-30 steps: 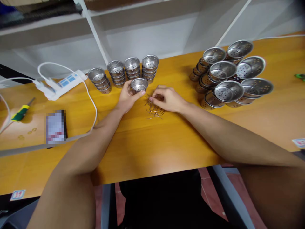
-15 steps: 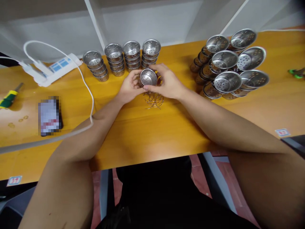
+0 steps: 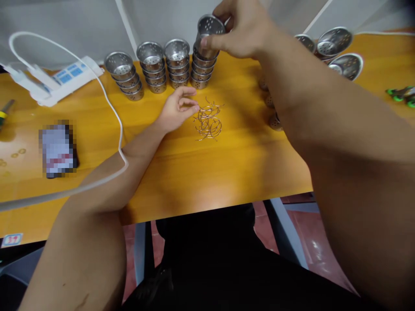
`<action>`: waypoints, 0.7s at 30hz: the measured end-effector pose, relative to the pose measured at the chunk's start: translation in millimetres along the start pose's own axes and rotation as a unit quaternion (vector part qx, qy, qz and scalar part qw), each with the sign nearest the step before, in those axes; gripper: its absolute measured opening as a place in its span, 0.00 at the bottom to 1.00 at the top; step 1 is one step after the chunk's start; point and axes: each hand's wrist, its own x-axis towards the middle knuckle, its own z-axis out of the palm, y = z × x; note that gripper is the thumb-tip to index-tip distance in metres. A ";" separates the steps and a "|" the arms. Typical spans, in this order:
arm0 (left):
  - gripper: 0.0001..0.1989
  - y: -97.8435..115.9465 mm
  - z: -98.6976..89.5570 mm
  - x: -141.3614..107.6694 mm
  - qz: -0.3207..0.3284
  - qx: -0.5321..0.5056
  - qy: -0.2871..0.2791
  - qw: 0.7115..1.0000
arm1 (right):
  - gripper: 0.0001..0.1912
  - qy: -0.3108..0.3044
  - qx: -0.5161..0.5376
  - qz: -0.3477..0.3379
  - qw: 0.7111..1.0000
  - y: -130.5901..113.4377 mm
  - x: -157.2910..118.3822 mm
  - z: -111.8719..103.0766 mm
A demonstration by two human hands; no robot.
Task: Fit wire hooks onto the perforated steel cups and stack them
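Observation:
My right hand (image 3: 241, 32) grips a perforated steel cup (image 3: 209, 28) by its rim and side, thumb in front. The cup sits at the top of the rightmost small stack (image 3: 201, 71); I cannot tell whether it rests fully there. My left hand (image 3: 178, 108) lies over the table, fingers loosely curled and apart, nothing visible in them. Its fingertips reach the left edge of a small heap of bent wire pieces (image 3: 209, 123). Left of the rightmost stack stand three more stacks of cups, a middle one (image 3: 177, 54), another (image 3: 151, 56) and a leftmost one (image 3: 119, 65).
Taller perforated cups (image 3: 345, 67) lie in tilted stacks at the right, partly hidden by my right arm. A white power strip (image 3: 69, 82) and its cable (image 3: 119, 125) run along the left. There also lie a blurred phone (image 3: 58, 149) and a screwdriver (image 3: 2, 114).
My right hand has carried the cup from between both hands up and back onto the rightmost stack. My left hand has let go of it and stays near the wire pieces, now uncovered.

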 end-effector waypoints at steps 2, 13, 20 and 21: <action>0.32 -0.2 1.0 0.6 -0.007 -0.017 -0.007 1.000 | 0.23 0.000 -0.078 0.019 0.997 -14.6 -3.9 6.2; 0.34 -6.2 6.8 -1.3 0.060 0.071 0.007 0.996 | 0.36 -0.018 -0.125 0.043 0.991 -12.7 -1.5 13.2; 0.32 -3.6 7.6 -2.8 0.014 0.028 0.002 1.000 | 0.51 0.024 -0.105 0.073 0.992 -4.1 -17.0 3.5; 0.31 -3.8 7.6 -3.1 0.015 0.027 -0.001 1.000 | 0.49 0.051 -0.106 0.083 0.990 0.5 -22.3 -7.6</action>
